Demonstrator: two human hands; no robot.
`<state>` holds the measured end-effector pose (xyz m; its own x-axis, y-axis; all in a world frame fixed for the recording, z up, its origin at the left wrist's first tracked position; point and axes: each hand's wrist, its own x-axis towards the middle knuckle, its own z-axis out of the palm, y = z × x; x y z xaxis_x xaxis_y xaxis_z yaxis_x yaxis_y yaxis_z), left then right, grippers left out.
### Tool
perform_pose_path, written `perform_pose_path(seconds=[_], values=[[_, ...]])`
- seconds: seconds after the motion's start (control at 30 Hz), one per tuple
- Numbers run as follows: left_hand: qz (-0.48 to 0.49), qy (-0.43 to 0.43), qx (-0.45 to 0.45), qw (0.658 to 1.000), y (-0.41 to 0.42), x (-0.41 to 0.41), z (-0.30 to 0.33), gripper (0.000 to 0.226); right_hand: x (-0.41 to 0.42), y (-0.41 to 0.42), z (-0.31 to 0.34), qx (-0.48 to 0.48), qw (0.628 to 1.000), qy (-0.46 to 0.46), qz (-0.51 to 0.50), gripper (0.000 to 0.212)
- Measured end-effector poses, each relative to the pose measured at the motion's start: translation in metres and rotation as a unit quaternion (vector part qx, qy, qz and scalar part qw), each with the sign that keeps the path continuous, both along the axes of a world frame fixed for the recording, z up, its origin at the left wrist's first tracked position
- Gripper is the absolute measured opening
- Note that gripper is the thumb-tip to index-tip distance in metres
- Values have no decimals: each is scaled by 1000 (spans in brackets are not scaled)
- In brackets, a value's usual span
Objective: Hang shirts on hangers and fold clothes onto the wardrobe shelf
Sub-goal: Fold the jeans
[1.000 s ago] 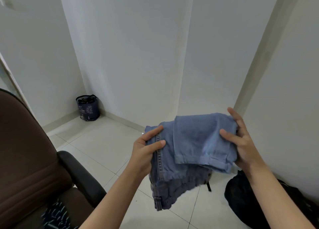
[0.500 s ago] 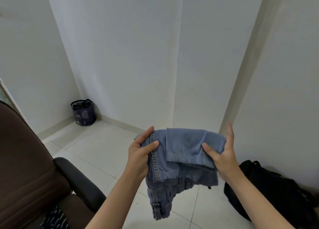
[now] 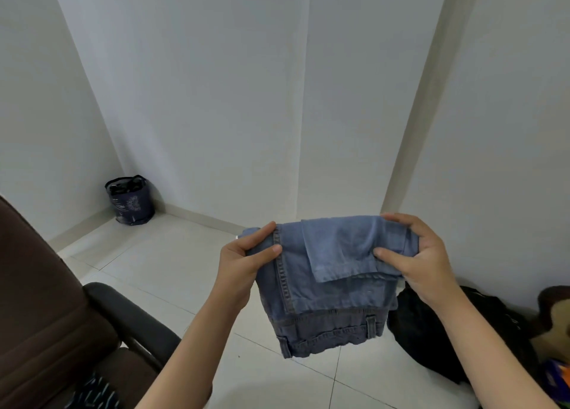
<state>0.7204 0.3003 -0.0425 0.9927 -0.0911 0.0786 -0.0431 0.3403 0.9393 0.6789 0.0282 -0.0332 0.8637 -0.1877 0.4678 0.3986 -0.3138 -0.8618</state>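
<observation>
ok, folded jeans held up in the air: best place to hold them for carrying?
Probably the top fold of the jeans, one side each, as the left hand and right hand do now. The waistband end hangs loose below, so a grip from above at the fold should keep the layers stacked.

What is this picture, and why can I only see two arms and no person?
The camera sits on the person's head and looks down, so you see only their arms. The left hand and the right hand each pinch a top corner of a pair of folded blue denim jeans, held up in the air. On the white tiled floor stand a dark blue bag in the corner and a black bag. A brown padded chair is at the left.
</observation>
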Motion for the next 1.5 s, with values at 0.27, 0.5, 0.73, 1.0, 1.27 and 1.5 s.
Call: perform_pose_path(seconds=[0.27, 0.5, 0.73, 1.0, 1.27, 1.5], values=[[-26, 27, -18, 999, 12, -10, -6, 39, -30, 32, -24, -116, 962, 6, -246, 64], [-78, 33, -42, 996, 18, -13, -13, 40, -65, 40, -15, -36, 981, -73, -177, 58], [-168, 42, 27, 984, 24, -14, -23, 43, -94, 55, 2, -23, 973, -116, -199, 49], [-128, 32, 369, 920, 7, -69, -14, 40, -139, 53, -27, -65, 969, -54, -231, 43], [-402, 163, 159, 887, -77, -193, -14, 43, -252, 56, -55, -80, 970, -31, -227, 41], [-365, 254, 177, 878, -118, -330, -44, 27, -407, 60, -86, -38, 957, 45, -284, 32]])
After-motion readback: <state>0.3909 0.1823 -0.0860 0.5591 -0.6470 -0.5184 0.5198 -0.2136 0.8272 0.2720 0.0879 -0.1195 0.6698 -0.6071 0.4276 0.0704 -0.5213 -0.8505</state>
